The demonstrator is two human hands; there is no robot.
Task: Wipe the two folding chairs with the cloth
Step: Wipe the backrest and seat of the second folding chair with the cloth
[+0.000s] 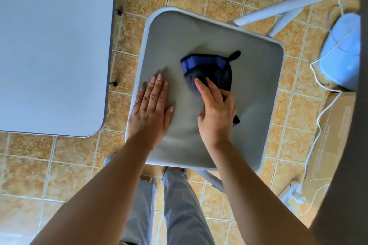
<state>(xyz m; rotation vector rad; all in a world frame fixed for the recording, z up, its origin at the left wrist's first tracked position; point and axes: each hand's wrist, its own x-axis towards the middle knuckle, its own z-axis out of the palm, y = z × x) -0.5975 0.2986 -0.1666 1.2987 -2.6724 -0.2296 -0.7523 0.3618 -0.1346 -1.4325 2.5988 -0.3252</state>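
Note:
A folding chair with a grey seat (249, 85) and pale frame stands in the middle of the view, seen from above. A dark blue cloth (209, 69) lies bunched on the seat's centre. My right hand (217, 109) presses down on the near part of the cloth and grips it. Flat on the seat's left side rests my left hand (151, 107), fingers spread and holding nothing. The chair's pale legs (288, 6) run toward the upper right. I see no second chair seat.
A grey table top (53, 45) fills the left side, close to the chair. At the right lie a pale blue object (342, 53), a white cable (318, 125) and a cardboard sheet (328, 145) on the tiled floor. A dark surface (350, 165) blocks the right edge.

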